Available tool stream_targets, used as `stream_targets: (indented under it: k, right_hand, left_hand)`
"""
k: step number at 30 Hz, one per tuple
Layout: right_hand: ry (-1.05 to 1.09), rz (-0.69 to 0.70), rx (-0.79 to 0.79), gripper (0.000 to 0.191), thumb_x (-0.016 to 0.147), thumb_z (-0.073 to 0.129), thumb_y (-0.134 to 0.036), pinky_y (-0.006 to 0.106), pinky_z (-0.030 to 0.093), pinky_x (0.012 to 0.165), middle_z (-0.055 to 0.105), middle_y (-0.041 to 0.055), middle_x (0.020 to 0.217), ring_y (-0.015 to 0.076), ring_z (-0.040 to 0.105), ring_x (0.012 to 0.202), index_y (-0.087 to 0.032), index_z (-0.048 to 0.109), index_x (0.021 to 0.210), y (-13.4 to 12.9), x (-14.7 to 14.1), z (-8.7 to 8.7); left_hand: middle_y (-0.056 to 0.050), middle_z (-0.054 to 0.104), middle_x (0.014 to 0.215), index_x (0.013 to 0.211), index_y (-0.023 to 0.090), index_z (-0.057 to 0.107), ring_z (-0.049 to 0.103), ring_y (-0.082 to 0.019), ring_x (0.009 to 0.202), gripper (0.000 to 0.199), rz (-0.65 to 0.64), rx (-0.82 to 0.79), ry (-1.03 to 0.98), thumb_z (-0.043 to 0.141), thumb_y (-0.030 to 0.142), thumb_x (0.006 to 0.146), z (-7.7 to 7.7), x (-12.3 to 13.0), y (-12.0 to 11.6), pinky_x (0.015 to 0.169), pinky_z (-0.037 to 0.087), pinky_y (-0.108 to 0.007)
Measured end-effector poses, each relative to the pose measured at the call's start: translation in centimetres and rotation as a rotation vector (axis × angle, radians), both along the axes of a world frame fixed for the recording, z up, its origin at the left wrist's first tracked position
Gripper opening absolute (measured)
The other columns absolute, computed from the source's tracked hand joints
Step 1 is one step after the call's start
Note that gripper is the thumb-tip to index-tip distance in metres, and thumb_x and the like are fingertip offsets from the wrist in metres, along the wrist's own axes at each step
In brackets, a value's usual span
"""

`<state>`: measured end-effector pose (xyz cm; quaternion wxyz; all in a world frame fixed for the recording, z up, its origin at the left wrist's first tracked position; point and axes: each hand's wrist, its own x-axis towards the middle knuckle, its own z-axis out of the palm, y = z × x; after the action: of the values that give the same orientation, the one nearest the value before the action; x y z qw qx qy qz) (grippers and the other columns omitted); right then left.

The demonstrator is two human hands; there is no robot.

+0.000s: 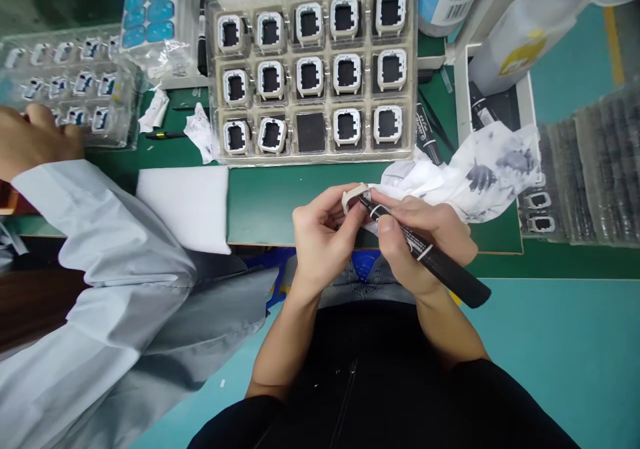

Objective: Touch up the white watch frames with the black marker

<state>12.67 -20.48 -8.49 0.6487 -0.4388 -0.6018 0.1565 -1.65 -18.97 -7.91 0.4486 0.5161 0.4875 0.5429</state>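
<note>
Between its thumb and fingers my left hand [323,239] holds a white watch case frame [354,197], tilted up near the table's front edge. My right hand [425,235] grips a black marker pen [435,265], its tip at the inner side of the frame. Whether the tip touches the frame I cannot tell. Beyond both hands lies a clear plastic tray [313,160] with rows of similar white frames. One pocket [311,133] in its nearest row has no frame. A stained white cloth [445,185] lies just behind my right hand.
To the left, a co-worker's hand [40,139] reaches to another tray [130,112] of small parts. A white foam sheet [183,205] lies at the front edge. At the right stand a spray bottle [520,42] and stacked trays [595,169]. Another marker [427,135] lies beside the frame tray.
</note>
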Motion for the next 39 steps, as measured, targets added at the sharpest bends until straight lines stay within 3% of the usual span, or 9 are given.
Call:
stream_targets:
  k: [10,21,26,32,39]
  right_hand:
    - [-0.025,-0.037,-0.041,0.016,0.099,0.084,-0.025,0.042,0.082,0.085,0.093,-0.0008,0.114,0.0276,0.093,0.1,-0.034,0.079,0.111,-0.2,0.1,-0.1]
    - [-0.015,-0.045,-0.044,0.012,0.1,0.082,-0.023,0.039,0.081,0.083,0.093,-0.0016,0.105,0.0267,0.094,0.096,-0.033,0.078,0.106,0.0,-0.2,0.5]
    - [-0.081,-0.033,-0.027,0.019,0.097,0.083,-0.015,0.036,0.08,0.088,0.093,-0.0021,0.103,0.0264,0.094,0.099,-0.031,0.078,0.105,-0.2,-0.2,0.8]
    - [-0.013,-0.033,-0.032,0.011,0.1,0.084,-0.022,0.03,0.079,0.082,0.091,-0.001,0.097,0.0242,0.093,0.094,-0.029,0.075,0.1,0.2,-0.1,0.8]
    - [-0.218,0.004,0.073,0.023,0.096,0.082,-0.009,0.034,0.08,0.09,0.092,0.0032,0.102,0.0265,0.093,0.1,-0.027,0.078,0.11,0.2,-0.2,1.0]
  left_hand:
    - [-0.006,0.09,0.101,0.111,0.025,0.09,0.085,-0.022,0.086,0.017,0.012,-0.004,0.059,0.089,0.039,0.1,0.1,-0.1,0.0,0.077,0.07,-0.032]
    - [-0.004,0.091,0.109,0.118,0.027,0.09,0.084,-0.021,0.09,0.017,0.012,0.063,0.183,0.079,0.029,0.105,-0.3,-0.2,-0.3,0.079,0.068,-0.03]
    - [-0.003,0.089,0.099,0.116,0.026,0.09,0.08,-0.017,0.078,0.016,0.012,0.095,0.227,0.078,0.025,0.104,-0.1,-0.3,-0.2,0.072,0.064,-0.026]
    - [-0.004,0.089,0.097,0.113,0.019,0.089,0.082,-0.016,0.08,0.016,0.041,0.085,0.187,0.081,0.029,0.102,-0.2,-0.2,-0.1,0.075,0.065,-0.023]
    - [-0.002,0.086,0.088,0.111,0.019,0.089,0.076,-0.014,0.07,0.015,0.045,0.073,0.2,0.081,0.025,0.099,0.2,-0.2,-0.1,0.068,0.062,-0.021]
